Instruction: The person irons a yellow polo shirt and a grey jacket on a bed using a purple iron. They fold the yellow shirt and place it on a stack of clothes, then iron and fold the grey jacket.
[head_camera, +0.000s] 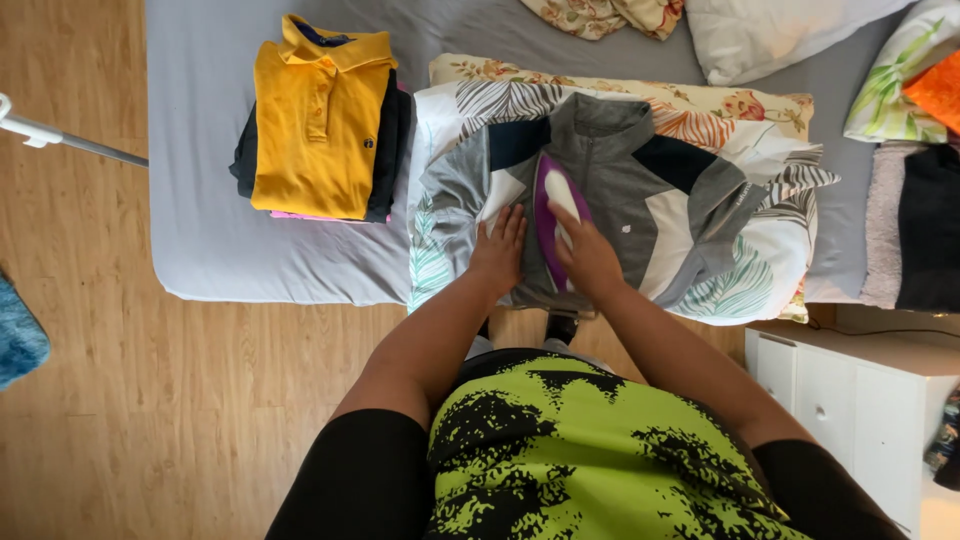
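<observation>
Right hand (588, 255) wrapped in a closed grip around the handle of a purple and white iron (556, 205), smooth hard plastic, pointed nose aimed away from the body. Left hand (498, 248) just beside it, grip spread, fingers flat and pressing on the cloth. Under both, a grey zip-neck top (640, 190), thin sporty fabric with navy shoulder panels and white side panels, a small pale emblem on the chest to the right of the iron, collar turned to the far side. Spread over a leaf-printed cover (770, 270), white with teal and grey fronds, slightly rumpled at its right edge, laid on a bed (200, 200) with a smooth pale grey sheet. Nearest of all, a lime-green and black patterned shirt (580, 450) on the body, wooden plank floor (150, 400) to the left, a white drawer unit (850, 400) to the right. To the left on the bed, a neat folded stack topped by a yellow polo shirt (315, 120), navy-lined collar, tiny dark emblem on its right side, dark garments beneath. Behind the grey top, a long floral cushion (700, 100), cream with orange blooms. Farther still, a white pillow (770, 35) and crumpled floral cloth (600, 15) at the head of the bed. At far right, folded dark and grey-pink textiles (915, 230), an orange piece (940, 90) above them.
</observation>
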